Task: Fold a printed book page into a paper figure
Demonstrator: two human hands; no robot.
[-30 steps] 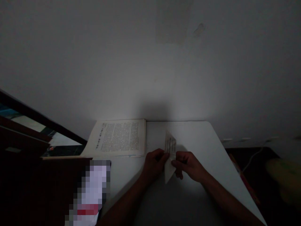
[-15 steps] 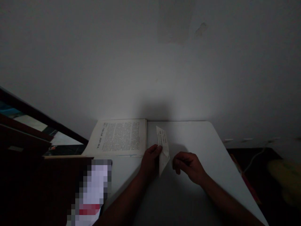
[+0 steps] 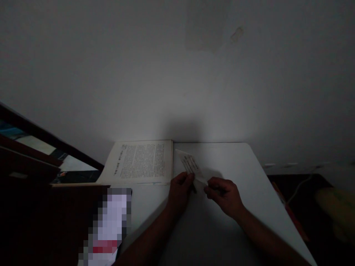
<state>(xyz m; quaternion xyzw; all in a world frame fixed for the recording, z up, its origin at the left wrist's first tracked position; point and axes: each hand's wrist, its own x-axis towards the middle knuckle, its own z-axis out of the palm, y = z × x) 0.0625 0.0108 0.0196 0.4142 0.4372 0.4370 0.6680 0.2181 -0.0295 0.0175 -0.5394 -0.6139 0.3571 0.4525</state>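
A folded sheet of printed paper [image 3: 191, 164] is held up over the white table [image 3: 233, 159], tilted, with lines of text on its visible face. My left hand [image 3: 180, 188] is closed on its lower left part, thumb on top. At the paper's right corner, my right hand [image 3: 223, 194] pinches it between thumb and fingers. Its other fingers are curled in. The underside of the paper is hidden from me.
A stack of printed pages or a book [image 3: 144, 160] lies at the table's back left, against the wall [image 3: 183, 74]. A blurred-out phone-like object [image 3: 111, 221] is at the left edge. A pale cable [image 3: 301, 186] hangs right of the table.
My right hand, earlier apart from the paper, now pinches its right corner. The paper has turned, its top leaning left and its printed face showing more.
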